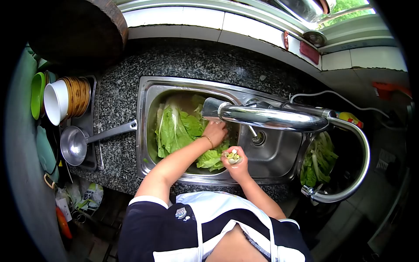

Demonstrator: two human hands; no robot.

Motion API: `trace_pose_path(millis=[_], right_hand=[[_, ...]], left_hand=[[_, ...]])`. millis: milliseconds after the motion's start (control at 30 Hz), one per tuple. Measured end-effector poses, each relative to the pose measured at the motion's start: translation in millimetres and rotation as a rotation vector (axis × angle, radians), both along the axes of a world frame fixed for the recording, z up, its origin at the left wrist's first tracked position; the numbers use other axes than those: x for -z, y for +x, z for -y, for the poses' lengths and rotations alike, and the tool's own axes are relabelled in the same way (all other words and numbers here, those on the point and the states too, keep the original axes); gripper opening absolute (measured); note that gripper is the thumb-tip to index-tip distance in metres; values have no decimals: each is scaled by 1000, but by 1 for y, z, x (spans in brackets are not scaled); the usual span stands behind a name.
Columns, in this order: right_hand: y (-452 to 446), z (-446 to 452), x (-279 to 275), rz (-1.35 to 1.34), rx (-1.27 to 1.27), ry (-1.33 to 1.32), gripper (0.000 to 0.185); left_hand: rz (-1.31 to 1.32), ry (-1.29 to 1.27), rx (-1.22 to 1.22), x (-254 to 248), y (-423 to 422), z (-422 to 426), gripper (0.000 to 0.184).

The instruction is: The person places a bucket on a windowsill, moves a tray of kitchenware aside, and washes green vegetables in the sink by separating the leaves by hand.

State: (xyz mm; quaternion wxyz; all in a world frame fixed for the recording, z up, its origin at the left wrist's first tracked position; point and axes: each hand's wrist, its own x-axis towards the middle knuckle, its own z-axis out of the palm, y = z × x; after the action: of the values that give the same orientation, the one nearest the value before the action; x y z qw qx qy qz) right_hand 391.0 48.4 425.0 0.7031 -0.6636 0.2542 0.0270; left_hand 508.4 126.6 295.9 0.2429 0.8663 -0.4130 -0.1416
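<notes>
My right hand (237, 165) is wrapped round a bunch of leafy green lettuce (211, 160), its pale cut stem ends facing up and its leaves spreading left into the sink basin. My left hand (214, 132) is beside those leaves, under the faucet head (211, 108). Its fingers are curled, and what they hold, if anything, is partly hidden. A larger heap of lettuce (172, 129) lies in the water of the left basin, to the left of my left hand.
Over the right basin (275, 153) stretches the thick chrome faucet (275, 118). More greens (319, 159) sit in a container at the right. On the left are a metal ladle (74, 146), a white bowl (56, 102) and a green bowl (38, 96).
</notes>
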Motion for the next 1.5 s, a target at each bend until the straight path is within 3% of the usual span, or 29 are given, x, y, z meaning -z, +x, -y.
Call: trace_pose_path(millis=[100, 167, 233, 267, 367, 433, 500, 533, 567, 633, 733, 800, 833, 900, 967, 1033, 1067, 1167, 1267, 1300, 1367, 1400, 1433, 1500], right_hand=[[4, 4, 4, -7, -9, -28, 23], [3, 4, 6, -18, 0, 11, 23], [3, 3, 6, 8, 11, 4, 22], [2, 4, 5, 9, 14, -2, 22], [-4, 5, 3, -13, 17, 23, 21], [-8, 5, 3, -24, -5, -39, 22], [-6, 6, 4, 8, 6, -51, 24], [-4, 6, 2, 8, 45, -29, 25], [-2, 5, 1, 8, 82, -4, 26], [12, 3, -2, 60, 141, 10, 25], [27, 5, 13, 72, 158, -49, 30], [46, 3, 3, 111, 142, -9, 34], [56, 1, -5, 140, 137, 55, 37], [55, 0, 5, 119, 103, 154, 41], [53, 1, 11, -76, 8, 482, 32], [47, 0, 17, -107, 6, 469, 25], [43, -1, 19, -88, 39, 407, 24], [36, -4, 7, -45, 126, 347, 23], [27, -7, -11, 126, 101, -97, 24], [25, -5, -14, 123, 106, -98, 24], [19, 4, -18, 386, 61, -321, 25], [16, 10, -18, 139, 40, -258, 26], [11, 15, -17, 141, 61, -279, 26], [-3, 31, -15, 118, 236, 37, 26]], left_hand=[[98, -219, -312, 0, 23, 4, 14], [186, -226, -360, 7, 47, 13, 17], [-173, 10, -253, 19, 61, 22, 25], [-222, 54, -243, 44, 59, 25, 32], [-224, 11, -191, -11, 50, 16, 31], [-226, 36, -222, 7, 52, 3, 34], [-512, -93, -103, 22, 63, -3, 33], [-443, -211, -131, 17, 58, -9, 28], [-169, -284, -107, 11, 47, -13, 26], [-258, -252, -119, -49, 35, -32, 28], [-676, -265, -281, -109, 24, -47, 30], [-646, -379, -297, -128, 15, -52, 26], [-659, -390, -307, -134, 11, -54, 25], [-432, -366, -249, -132, 0, -55, 26], [-297, -401, -205, -131, -7, -58, 34], [-488, -328, -239, -138, -13, -60, 44], [-499, -361, -217, -141, -16, -61, 54], [-448, -424, -187, -139, -19, -61, 60], [-408, -345, -138, -138, -8, -60, 56], [-378, -299, -109, -140, -4, -59, 54], [-378, -363, -240, -114, -4, -59, 36], [-339, -311, -230, -100, -4, -64, 30], [-295, -270, -209, -86, 1, -68, 25], [-287, -187, -296, -61, 5, -70, 18]])
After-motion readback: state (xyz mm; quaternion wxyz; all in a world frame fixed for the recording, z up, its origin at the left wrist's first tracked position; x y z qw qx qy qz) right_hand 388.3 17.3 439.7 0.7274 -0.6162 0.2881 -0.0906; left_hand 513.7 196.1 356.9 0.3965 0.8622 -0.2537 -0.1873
